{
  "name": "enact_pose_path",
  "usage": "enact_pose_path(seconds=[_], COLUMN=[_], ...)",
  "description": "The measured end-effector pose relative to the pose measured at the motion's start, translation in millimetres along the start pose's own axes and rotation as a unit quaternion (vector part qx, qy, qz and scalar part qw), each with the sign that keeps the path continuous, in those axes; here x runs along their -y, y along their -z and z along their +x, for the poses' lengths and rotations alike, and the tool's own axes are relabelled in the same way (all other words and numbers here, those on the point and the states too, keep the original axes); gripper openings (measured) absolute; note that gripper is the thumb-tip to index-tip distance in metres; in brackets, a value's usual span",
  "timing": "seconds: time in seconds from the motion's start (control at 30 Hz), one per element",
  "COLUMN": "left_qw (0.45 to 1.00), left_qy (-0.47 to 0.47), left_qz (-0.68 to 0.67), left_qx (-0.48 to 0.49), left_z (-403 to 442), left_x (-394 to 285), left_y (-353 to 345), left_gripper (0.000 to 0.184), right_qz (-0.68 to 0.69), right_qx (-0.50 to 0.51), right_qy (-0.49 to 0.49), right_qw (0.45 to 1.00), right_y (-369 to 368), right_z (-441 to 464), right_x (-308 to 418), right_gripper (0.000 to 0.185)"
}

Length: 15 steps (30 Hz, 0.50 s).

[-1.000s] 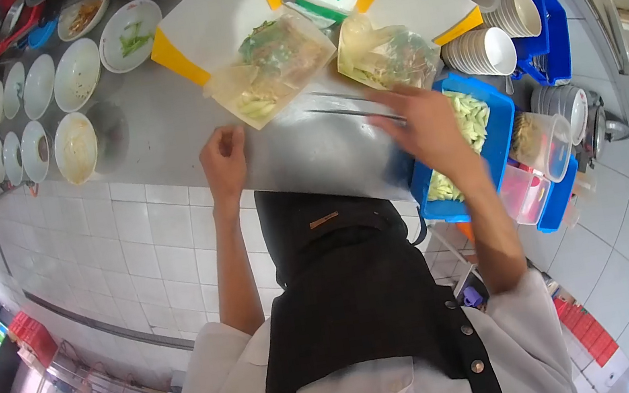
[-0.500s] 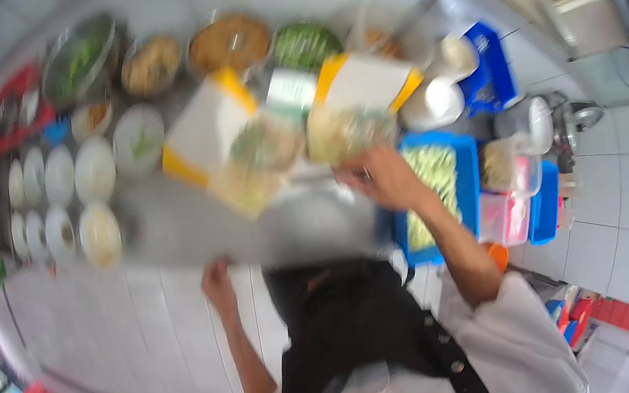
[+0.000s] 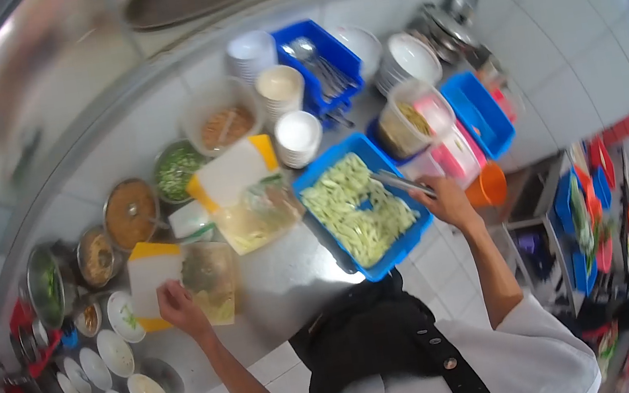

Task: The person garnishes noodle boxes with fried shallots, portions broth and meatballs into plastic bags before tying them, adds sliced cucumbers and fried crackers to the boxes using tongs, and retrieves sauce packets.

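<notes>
My right hand grips metal tongs, whose tips reach over the right side of a blue tray of pale green cut vegetable. My left hand is curled at the left food box, and whether it holds anything is hidden. That box has yellow edges and a clear bag of food beside its white flap. A second yellow-edged box lies between it and the tray, with another bag of food.
White bowls stand at the lower left. Bowls of chopped greens and brown food line the back. Behind the tray are stacked cups and a blue cutlery bin; an orange container is at its right.
The view has swung to the right. My right hand has moved the tongs from near the right box to over the blue tray. My left hand is now at the left box.
</notes>
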<state>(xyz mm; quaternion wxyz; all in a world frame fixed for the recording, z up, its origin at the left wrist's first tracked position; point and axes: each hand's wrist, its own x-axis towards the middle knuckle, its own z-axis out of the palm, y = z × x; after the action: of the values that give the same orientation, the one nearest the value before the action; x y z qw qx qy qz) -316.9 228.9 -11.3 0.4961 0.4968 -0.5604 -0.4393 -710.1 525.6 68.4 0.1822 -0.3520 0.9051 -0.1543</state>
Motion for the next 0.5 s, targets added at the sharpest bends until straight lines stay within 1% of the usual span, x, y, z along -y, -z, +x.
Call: enact_pose_path(seconds=[0.07, 0.1, 0.13, 0.17, 0.2, 0.23, 0.27, 0.3, 0.33, 0.37, 0.4, 0.43, 0.47, 0.5], left_qw=[0.998, 0.995, 0.989, 0.986, 0.98, 0.955, 0.95, 0.914, 0.869, 0.846, 0.82, 0.808, 0.794, 0.814], left_qy=[-0.011, -0.046, -0.083, -0.055, -0.025, -0.044, -0.01, 0.028, 0.069, 0.068, 0.07, 0.107, 0.142, 0.175], left_qz=[0.0, 0.028, 0.056, 0.092, 0.128, 0.201, 0.164, 0.198, 0.225, 0.236, 0.243, 0.26, 0.277, 0.28], left_qx=[0.065, 0.088, 0.104, 0.13, 0.15, 0.215, 0.266, 0.352, 0.435, 0.473, 0.513, 0.517, 0.523, 0.478], left_z=[9, 10, 8, 1, -10, -19, -33, -48, -61, -79, -101, -120, -140, -162], left_x=[4, 8, 10, 10, 8, 8, 24, 7, -8, -1, 10, 14, 16, 19], left_y=[-27, -43, -58, -74, -88, -97, -105, -110, -116, -116, -109, -97, -82, -60], left_gripper=[0.021, 0.02, 0.02, 0.02, 0.02, 0.022, 0.025, 0.028, 0.031, 0.035, 0.038, 0.041, 0.044, 0.044], right_qz=[0.0, 0.008, -0.063, -0.132, -0.122, -0.091, -0.058, 0.034, 0.111, 0.14, 0.149, 0.161, 0.151, 0.12], right_qx=[0.054, 0.063, 0.057, 0.053, 0.064, 0.014, -0.037, -0.084, -0.107, -0.113, -0.144, -0.194, -0.241, -0.207], right_qy=[0.009, 0.006, 0.049, 0.102, 0.121, 0.16, 0.196, 0.25, 0.314, 0.349, 0.369, 0.399, 0.385, 0.341], right_qw=[0.998, 0.998, 0.995, 0.985, 0.983, 0.983, 0.978, 0.964, 0.937, 0.92, 0.906, 0.881, 0.878, 0.909], right_y=[-12, -29, -54, -75, -85, -90, -95, -96, -85, -80, -74, -65, -56, -48], right_z=[2, 0, -2, 3, 12, 20, 28, 50, 74, 99, 124, 155, 179, 206], right_x=[-1, -8, -12, -11, -1, 10, 23, 44, 76, 105, 132, 153, 169, 176], right_gripper=[0.036, 0.036, 0.036, 0.037, 0.037, 0.038, 0.04, 0.039, 0.037, 0.033, 0.028, 0.024, 0.022, 0.027])
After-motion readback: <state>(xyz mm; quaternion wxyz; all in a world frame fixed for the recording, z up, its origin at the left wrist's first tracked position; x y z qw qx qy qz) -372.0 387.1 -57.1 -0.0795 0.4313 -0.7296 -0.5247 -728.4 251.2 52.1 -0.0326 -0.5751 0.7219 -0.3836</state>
